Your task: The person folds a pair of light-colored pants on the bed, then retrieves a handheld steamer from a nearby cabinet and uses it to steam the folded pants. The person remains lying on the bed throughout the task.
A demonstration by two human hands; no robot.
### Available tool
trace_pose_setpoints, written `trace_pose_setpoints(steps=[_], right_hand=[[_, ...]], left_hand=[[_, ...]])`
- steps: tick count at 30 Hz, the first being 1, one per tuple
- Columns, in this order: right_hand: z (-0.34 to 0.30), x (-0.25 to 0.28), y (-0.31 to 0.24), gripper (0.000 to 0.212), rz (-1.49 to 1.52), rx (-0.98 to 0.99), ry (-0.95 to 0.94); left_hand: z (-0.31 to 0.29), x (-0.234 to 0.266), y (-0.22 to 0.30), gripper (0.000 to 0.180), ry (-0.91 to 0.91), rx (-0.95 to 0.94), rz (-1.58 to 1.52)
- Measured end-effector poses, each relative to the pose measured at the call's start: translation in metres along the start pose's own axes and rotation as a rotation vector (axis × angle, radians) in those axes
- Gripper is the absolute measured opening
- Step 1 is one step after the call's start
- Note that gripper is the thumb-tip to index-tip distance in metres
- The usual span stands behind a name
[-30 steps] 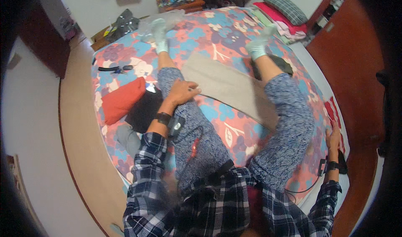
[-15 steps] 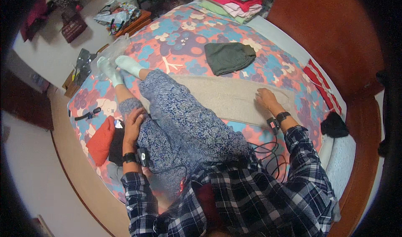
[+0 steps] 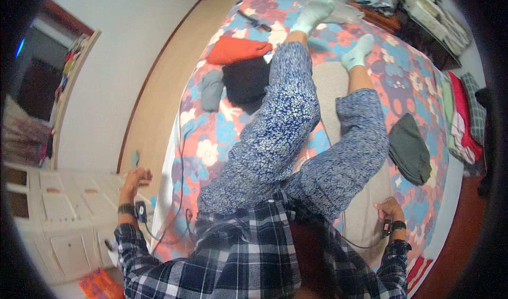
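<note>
My left hand [image 3: 137,180] hangs over the left edge of the bed, fingers loosely bent and apart, nothing in it. Low on the right, my right hand [image 3: 390,209] is over or beside a long beige folded garment [image 3: 330,100], its fingers half curled and somewhat apart; whether it touches the cloth I cannot tell. My legs in blue patterned trousers [image 3: 278,119] lie across the bed and cover part of the beige garment. Right of them is a folded dark green garment [image 3: 410,150]. Left of them lie an orange garment [image 3: 238,50], a black one [image 3: 246,82] and a small grey one [image 3: 212,90].
The bed has a flowered cover [image 3: 211,135]. Dark cables [image 3: 180,193] run along its left side. A stack of folded textiles [image 3: 463,119] stands at the far right. White cabinets [image 3: 66,219] are at the left, with an orange package [image 3: 100,284] below.
My view has swung left. My left hand has come off my leg and out past the bed's left edge. My knees are now bent and apart, and my right hand has drawn back.
</note>
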State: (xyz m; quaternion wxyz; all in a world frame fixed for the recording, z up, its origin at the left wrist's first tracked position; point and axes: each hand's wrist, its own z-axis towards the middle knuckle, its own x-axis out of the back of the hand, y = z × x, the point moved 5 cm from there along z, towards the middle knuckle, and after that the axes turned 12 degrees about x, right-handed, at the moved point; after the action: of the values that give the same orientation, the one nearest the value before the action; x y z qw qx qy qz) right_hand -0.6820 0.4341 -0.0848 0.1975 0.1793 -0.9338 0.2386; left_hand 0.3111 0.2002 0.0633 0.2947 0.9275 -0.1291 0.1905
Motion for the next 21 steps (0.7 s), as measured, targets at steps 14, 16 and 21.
trace_pose_setpoints(steps=[14,16,21], right_hand=[[0.032,0.002,-0.041,0.039,-0.291,0.176,-0.285],[0.043,0.008,-0.044,0.038,-0.300,0.264,-0.190],[0.033,0.019,-0.067,0.035,-0.402,0.482,0.109]], left_hand=[[-0.116,-0.178,-0.270,0.060,0.784,-0.227,0.369],[-0.133,-0.171,-0.257,0.065,0.915,-0.245,0.451],[-0.126,-0.125,-0.265,0.072,0.933,-0.201,0.486]])
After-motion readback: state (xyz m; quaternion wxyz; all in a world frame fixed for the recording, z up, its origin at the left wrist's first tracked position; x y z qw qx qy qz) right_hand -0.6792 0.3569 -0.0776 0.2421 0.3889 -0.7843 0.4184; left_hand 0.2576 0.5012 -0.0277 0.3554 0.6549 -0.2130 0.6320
